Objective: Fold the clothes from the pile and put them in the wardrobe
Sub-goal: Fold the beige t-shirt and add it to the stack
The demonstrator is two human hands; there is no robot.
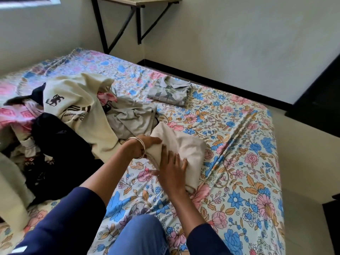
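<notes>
Mid-bed (230, 144): left hand (145, 146) grips cream garment (185, 146), right hand (173, 168) presses it flat-fingered. One folded shirt (170, 92) done near far edge; pile (70, 116) remains, wardrobe unseen.

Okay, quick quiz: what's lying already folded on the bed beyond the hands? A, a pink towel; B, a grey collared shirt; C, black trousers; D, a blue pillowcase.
B: a grey collared shirt lies neatly folded on the floral bedsheet, apart from the pile.

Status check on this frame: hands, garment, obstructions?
Left hand grips cream garment; right hand pressed flat on it. One grey shirt folded. Pile waiting. Nothing obstructing.
</notes>
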